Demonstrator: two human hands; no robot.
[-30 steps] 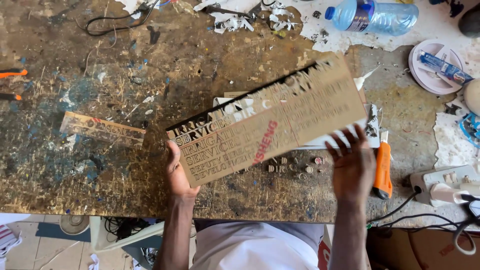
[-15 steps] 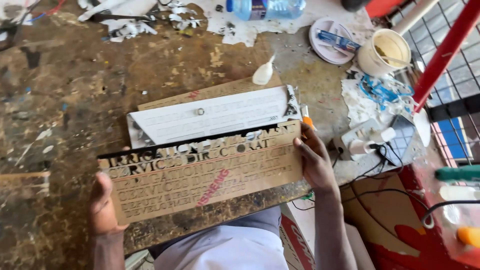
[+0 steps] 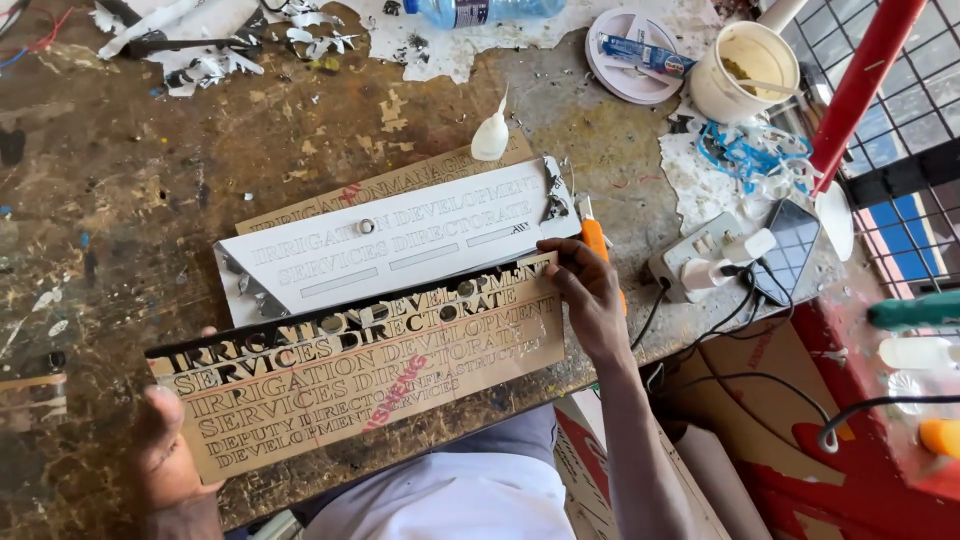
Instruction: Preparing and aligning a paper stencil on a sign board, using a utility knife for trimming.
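Observation:
A long brown cardboard stencil [image 3: 360, 375] with cut-out lettering lies across the near edge of the workbench. My left hand [image 3: 165, 450] grips its lower left corner with the thumb on top. My right hand [image 3: 585, 295] holds its upper right corner. Just beyond it lies a white sign plate [image 3: 400, 245] with faint lettering and a small ring on it, resting on another cardboard sheet [image 3: 420, 175].
An orange-handled knife [image 3: 597, 242] lies by my right hand. A small white glue bottle [image 3: 489, 135], a water bottle [image 3: 490, 10], a cup [image 3: 745, 70], a white lid [image 3: 630, 50], a power strip with phone [image 3: 740, 260] and a red post [image 3: 860, 85] stand around the scarred wooden workbench [image 3: 130, 190].
The stencil has come down from a raised, tilted hold towards me and now lies nearly flat at the bench's near edge. The view has swung to the right, showing the white plate beneath.

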